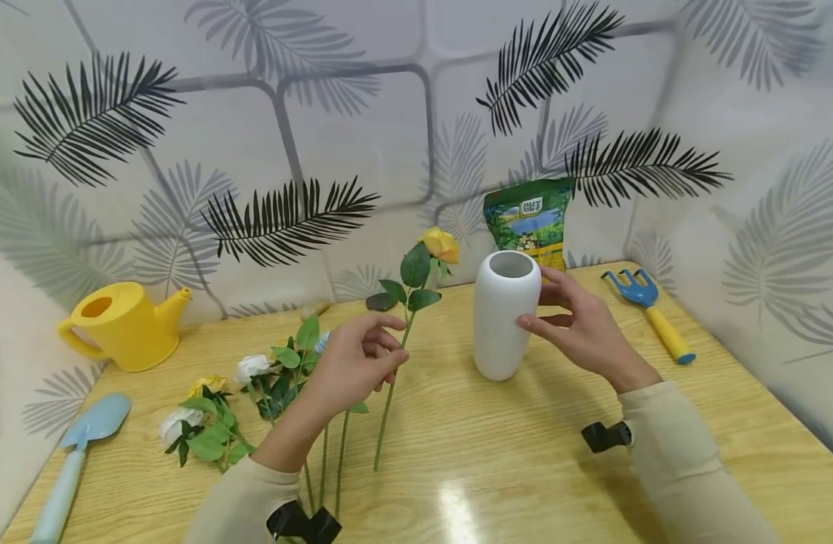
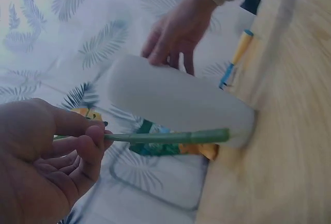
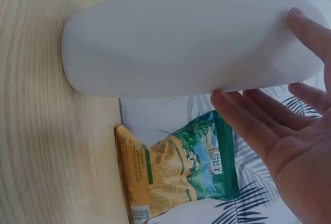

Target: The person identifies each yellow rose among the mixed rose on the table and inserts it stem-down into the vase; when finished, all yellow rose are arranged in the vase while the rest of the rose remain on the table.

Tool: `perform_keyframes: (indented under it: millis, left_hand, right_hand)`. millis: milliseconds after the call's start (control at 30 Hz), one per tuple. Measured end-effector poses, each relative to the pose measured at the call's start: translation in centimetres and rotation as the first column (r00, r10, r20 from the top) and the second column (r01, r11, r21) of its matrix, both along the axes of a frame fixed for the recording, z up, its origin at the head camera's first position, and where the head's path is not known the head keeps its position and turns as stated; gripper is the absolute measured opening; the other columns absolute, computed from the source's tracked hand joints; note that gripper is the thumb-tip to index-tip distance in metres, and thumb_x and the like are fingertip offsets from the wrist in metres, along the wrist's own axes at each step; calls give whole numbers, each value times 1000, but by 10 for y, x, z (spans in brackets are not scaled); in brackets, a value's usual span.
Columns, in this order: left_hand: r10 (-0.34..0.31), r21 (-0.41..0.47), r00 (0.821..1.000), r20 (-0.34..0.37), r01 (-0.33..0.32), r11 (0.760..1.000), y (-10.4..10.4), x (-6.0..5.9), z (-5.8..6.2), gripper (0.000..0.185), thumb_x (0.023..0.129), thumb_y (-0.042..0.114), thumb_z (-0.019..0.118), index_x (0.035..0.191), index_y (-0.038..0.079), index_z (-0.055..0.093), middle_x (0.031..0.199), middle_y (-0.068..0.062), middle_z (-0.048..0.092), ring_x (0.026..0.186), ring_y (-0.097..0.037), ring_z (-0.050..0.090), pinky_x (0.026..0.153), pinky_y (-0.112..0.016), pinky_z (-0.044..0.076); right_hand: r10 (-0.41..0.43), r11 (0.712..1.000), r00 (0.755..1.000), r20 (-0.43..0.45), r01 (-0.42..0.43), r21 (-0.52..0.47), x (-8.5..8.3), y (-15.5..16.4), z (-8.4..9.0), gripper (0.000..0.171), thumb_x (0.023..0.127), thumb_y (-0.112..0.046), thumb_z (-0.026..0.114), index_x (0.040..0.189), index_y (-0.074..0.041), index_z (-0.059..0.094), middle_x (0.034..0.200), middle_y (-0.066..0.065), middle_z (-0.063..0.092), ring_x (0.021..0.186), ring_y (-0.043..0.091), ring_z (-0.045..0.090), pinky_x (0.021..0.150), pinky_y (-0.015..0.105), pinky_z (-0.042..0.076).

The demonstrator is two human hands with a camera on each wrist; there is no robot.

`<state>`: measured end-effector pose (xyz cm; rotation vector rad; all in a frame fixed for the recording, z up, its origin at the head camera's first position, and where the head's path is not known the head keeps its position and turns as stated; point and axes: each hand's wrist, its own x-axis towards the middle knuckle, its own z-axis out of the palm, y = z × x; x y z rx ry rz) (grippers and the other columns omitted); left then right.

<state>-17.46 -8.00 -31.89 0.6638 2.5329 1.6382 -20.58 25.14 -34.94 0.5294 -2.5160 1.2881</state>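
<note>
1. Head view shows your left hand [image 1: 358, 363] pinching the green stem of a yellow rose [image 1: 441, 244], thumb and fingers curled round it; the stem slants down to the surface [image 1: 525, 468].
2. Your right hand [image 1: 583, 325] rests with nearly straight fingers against the side of the white vase [image 1: 505, 313], which stands upright near the middle of the surface (its mouth open at the top).
3. More roses [image 1: 253, 378], white and yellow, lie to your left.
4. Along the back sit a yellow watering can [image 1: 120, 325] and a green soil bag [image 1: 528, 219]; a blue rake [image 1: 651, 310] lies right, a pale blue trowel [image 1: 76, 461] left.
5. Leaf-patterned walls [image 1: 253, 136] close in the wood-grain surface.
</note>
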Motion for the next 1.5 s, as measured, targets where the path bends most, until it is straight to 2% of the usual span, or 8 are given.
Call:
perform_keyframes:
  millis: [167,300,600,867,1000,1167,1300,1500]
  left_hand:
    - [5,92,1000,-9,-4,996,17,-11,29,34,95,1,67,129,1,59,95,-17,69,59,-13,61,52,-26,51]
    - [11,142,1000,-27,-7,990,32,-21,47,35,95,3,68,129,2,59,97,-16,70,60,-13,62,54,-24,51]
    - [-12,252,995,-95,36,967,67,-43,77,34,94,2,69,127,2,60,94,-15,70,60,-16,61,54,-22,51]
    - [15,335,984,-179,47,941,98,-61,105,32,94,-2,67,125,-1,59,92,-16,69,60,-18,59,53,-21,49]
    - [44,352,977,-210,33,936,112,-71,115,32,94,-1,67,125,0,59,92,-15,68,59,-16,58,54,-20,49]
    - [67,326,964,-256,21,945,126,-80,124,32,96,1,66,127,1,58,95,-16,68,61,-15,59,57,-20,51]
    - [81,328,964,-255,8,945,135,-86,128,33,96,3,66,128,2,58,98,-15,69,63,-16,60,59,-20,52]
    - [126,375,963,-238,-28,927,142,-95,129,33,95,1,66,127,1,57,96,-14,68,65,-20,61,58,-21,51]
  right_hand:
    - [4,1000,1000,-18,-4,3,-1,1,-2,77,91,-18,76,157,-17,35,132,19,62,116,36,66,88,49,59]
    - [8,1000,1000,-3,-8,-7,0,0,0,78,92,-17,76,157,-19,34,133,20,62,117,36,66,88,50,59]
    - [17,1000,1000,1,-17,-10,1,1,-1,78,91,-16,76,157,-19,34,133,20,63,117,36,66,86,49,60]
    - [20,1000,999,27,-20,-17,2,1,4,78,91,-18,76,157,-21,33,134,19,62,119,35,65,87,52,60]
    - [28,999,999,20,-27,-22,1,1,4,78,91,-17,76,157,-21,34,134,19,63,118,35,66,86,50,60]
    - [27,999,1000,6,-27,-18,-1,3,1,77,91,-17,76,156,-22,35,133,18,63,116,34,66,85,47,61]
    - [24,1000,1000,5,-24,-15,-1,4,0,77,91,-17,76,156,-22,35,133,18,63,116,34,66,85,48,61]
    - [25,999,999,25,-24,-22,1,4,2,79,91,-18,77,157,-22,34,133,18,63,118,34,66,87,49,61]
